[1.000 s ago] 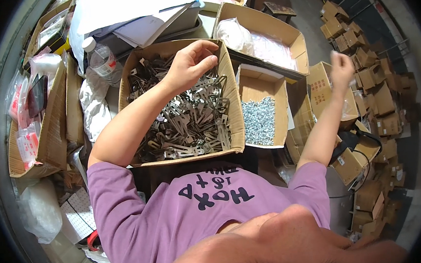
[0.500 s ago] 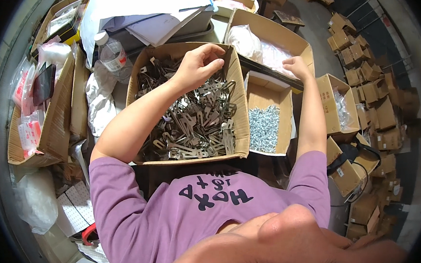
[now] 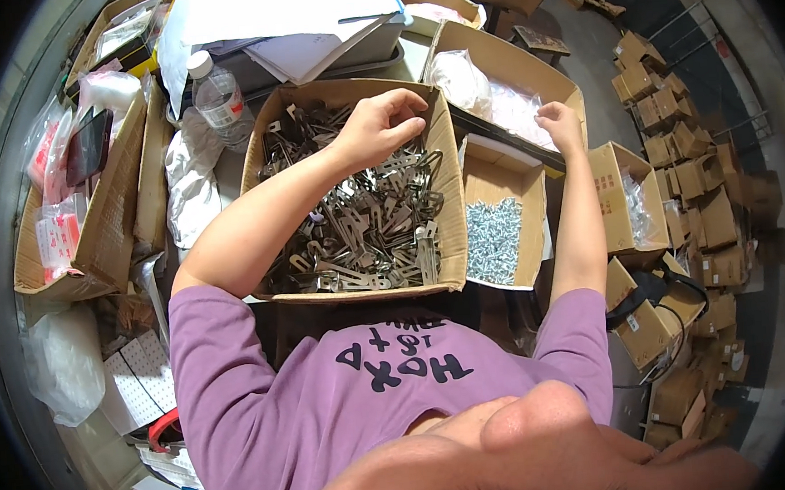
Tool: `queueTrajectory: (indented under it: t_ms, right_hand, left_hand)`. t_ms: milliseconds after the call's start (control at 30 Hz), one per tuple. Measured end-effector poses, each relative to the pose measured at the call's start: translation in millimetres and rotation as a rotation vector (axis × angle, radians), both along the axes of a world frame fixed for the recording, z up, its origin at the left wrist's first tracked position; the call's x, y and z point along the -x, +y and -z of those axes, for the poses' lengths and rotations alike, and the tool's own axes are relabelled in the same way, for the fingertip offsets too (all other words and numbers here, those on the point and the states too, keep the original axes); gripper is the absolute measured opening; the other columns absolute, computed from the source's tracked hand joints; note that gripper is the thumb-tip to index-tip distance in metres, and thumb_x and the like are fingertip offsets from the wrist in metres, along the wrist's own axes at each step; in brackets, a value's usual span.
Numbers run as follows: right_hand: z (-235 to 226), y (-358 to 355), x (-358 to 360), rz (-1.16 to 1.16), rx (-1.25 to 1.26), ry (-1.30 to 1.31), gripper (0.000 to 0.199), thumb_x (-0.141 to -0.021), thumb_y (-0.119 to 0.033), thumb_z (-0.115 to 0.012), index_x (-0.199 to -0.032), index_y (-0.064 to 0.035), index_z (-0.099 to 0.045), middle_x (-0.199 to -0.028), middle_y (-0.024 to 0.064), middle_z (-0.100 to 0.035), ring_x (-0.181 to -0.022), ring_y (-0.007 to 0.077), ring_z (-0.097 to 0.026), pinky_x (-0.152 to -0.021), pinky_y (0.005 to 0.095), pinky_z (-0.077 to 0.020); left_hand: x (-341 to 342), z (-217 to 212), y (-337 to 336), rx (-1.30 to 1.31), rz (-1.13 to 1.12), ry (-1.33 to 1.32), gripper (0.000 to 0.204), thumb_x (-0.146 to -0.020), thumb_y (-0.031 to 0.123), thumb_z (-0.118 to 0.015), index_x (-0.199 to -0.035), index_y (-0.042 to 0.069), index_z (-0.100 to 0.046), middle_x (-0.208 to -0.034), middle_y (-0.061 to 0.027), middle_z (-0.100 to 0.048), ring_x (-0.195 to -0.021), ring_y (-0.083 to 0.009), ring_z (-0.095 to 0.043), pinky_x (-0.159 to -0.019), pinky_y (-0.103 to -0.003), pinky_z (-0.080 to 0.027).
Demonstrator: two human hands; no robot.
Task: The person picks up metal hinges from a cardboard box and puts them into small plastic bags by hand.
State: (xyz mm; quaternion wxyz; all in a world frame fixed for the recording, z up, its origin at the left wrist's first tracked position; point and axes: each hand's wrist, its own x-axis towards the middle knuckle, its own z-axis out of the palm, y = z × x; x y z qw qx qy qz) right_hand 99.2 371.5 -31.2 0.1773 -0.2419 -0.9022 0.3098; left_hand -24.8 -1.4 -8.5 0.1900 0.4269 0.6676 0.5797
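My left hand [image 3: 379, 129] hovers over a large cardboard box [image 3: 449, 195] heaped with flat, slotted metal clip-like pieces [image 3: 364, 233]. Its fingers are bent, with a gap between thumb and forefinger, and nothing shows in that gap. Farther right, my right hand [image 3: 562, 128] is raised at the near edge of a long carton [image 3: 552, 84] holding clear plastic bags [image 3: 515, 109]. The fingers of this hand are curled together at the tips; anything small between them is hidden. Below it, a small open box [image 3: 532, 226] contains many silvery screws [image 3: 494, 240].
A clear plastic bottle [image 3: 219, 102] and white cloth [image 3: 193, 181] are left of the clip box. Papers [image 3: 297, 51] cover a grey bin behind. On the left, a carton [image 3: 105, 238] holds bags and a dark phone [image 3: 90, 148]. Cardboard boxes [image 3: 671, 134] are stacked along the right.
My left hand has shifted slightly right, its thumb and forefinger still apart. My right hand stays near the long carton, its fingers curled. The whole view has moved a little.
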Motion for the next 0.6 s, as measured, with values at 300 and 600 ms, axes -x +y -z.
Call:
queueTrajectory:
  t_ms: [300, 600]
  right_hand:
    - [-25, -45, 11, -0.032, 0.147, 0.342, 0.014, -0.084, -0.004, -0.061, -0.097, -0.0002, -0.057, -0.082, 0.0067, -0.066, -0.072, 0.0116, -0.063, -0.063, 0.0238, -0.0488]
    - [-63, -198, 12, -0.618, 0.937, 0.417, 0.035, -0.082, -0.001, -0.064, -0.111, -0.0051, -0.044, -0.091, 0.0086, -0.062, -0.084, 0.0161, -0.063, -0.077, 0.0285, -0.0512]
  left_hand:
    - [-3, -5, 2, 0.07, 0.059, 0.004, 0.031, -0.086, 0.015, -0.064, -0.111, -0.002, -0.055, -0.082, -0.0019, -0.06, -0.075, -0.0052, -0.054, -0.069, -0.021, -0.046]
    - [-8, 1, 2, -0.017, 0.26, -0.729, 0.041, -0.087, 0.022, -0.064, -0.121, 0.004, -0.048, -0.113, -0.0104, -0.059, -0.104, -0.0163, -0.058, -0.084, -0.03, -0.05]
